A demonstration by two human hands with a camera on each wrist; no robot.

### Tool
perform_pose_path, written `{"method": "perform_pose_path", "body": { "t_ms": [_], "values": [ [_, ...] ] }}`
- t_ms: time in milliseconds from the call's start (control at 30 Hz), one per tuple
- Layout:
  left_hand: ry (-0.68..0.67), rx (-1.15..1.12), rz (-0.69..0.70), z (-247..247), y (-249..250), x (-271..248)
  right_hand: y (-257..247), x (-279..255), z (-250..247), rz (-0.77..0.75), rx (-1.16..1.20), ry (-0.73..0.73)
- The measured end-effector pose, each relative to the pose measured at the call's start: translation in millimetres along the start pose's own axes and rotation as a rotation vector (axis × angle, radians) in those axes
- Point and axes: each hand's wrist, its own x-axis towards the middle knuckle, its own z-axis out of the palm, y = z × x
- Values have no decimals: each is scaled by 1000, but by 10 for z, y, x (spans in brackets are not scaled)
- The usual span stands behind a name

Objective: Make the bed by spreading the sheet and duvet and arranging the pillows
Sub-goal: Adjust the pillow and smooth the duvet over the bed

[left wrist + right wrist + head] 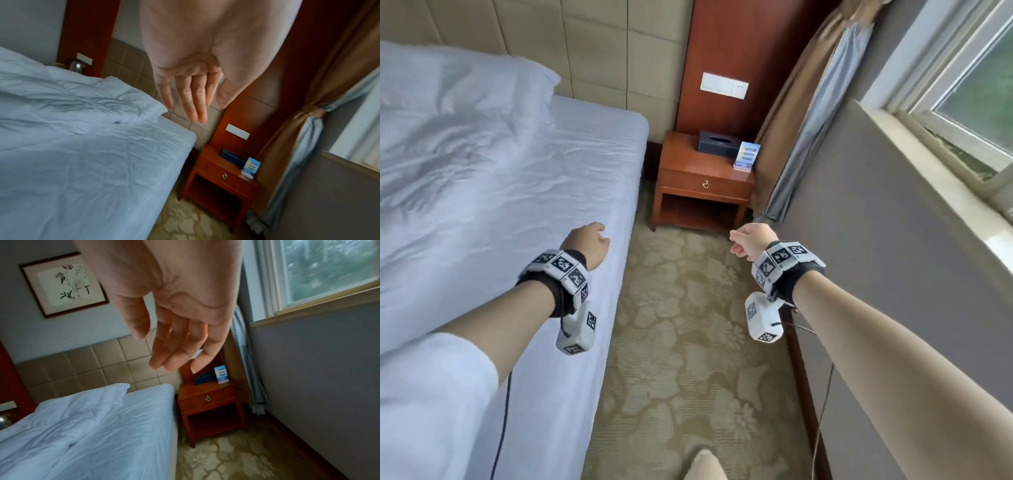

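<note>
A white fitted sheet (571,178) covers the mattress on the left, wrinkled along its near side. A crumpled white duvet (438,113) lies bunched over the far left of the bed, its corner reaching toward the headboard. No pillow shows in any view. My left hand (587,241) hovers above the bed's right edge, empty, and the left wrist view shows its fingers (193,100) straight. My right hand (748,240) hangs over the carpet beside the bed, holding nothing, and the right wrist view shows its fingers (174,350) relaxed and nearly straight.
A wooden nightstand (702,181) stands by the bed's head with a dark tissue box (719,144) and a blue card (748,156) on it. A grey wall (876,222) and window sill run along the right. Patterned carpet (688,342) fills the narrow aisle. Tied curtains (808,120) hang in the corner.
</note>
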Motion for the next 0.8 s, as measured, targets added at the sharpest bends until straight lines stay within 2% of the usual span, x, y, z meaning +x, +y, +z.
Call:
{"method": "perform_pose_path", "body": {
  "t_ms": [267, 300, 400, 500, 600, 800],
  "values": [
    [136, 4, -235, -364, 97, 1800, -933, 2365, -41, -170, -29, -173],
    [136, 5, -243, -411, 109, 1879, -996, 2514, -47, -160, -34, -181],
    [218, 1, -325, -676, 122, 2453, -1569, 3416, -21, -203, -62, -175],
    [244, -25, -450, -907, -34, 2866, -2122, 4075, 214, -249, -66, -266],
    [293, -48, -590, -1111, -313, 3364, -2672, 4690, 579, -360, -45, -385],
    [323, -112, -712, -1358, -747, 4577, -3591, 5851, 1196, -441, -113, -504]
  ]
}}
